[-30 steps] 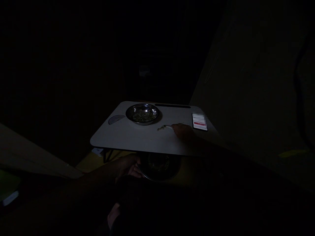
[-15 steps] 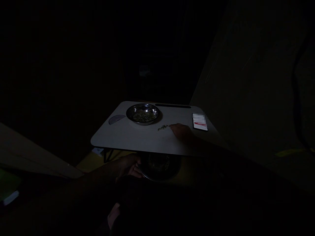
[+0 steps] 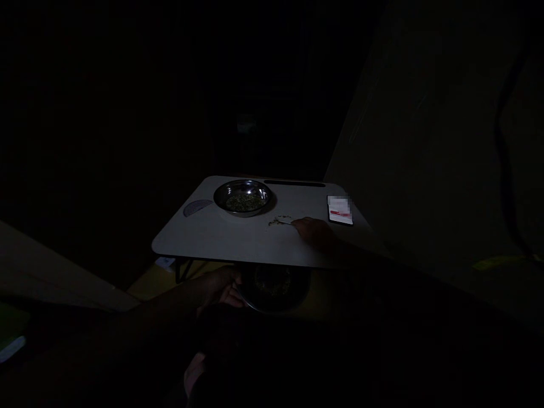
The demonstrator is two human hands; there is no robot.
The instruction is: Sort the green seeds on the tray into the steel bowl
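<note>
The scene is very dark. My left hand grips the rim of a dark metal bowl held just below the near edge of a small white lap table. My right hand rests on the table with fingers together, touching a small heap of greenish bits. A steel bowl with greenish contents stands at the table's back.
A lit phone lies at the table's right edge. A grey half-round mark shows at the back left, a dark slot along the far edge. Yellowish floor shows under the table. Dark slanted surfaces rise on both sides.
My right hand has drawn slightly toward me along the table, and the greenish bits look more spread out. The left hand and lower bowl have stayed put. The view shifted a little.
</note>
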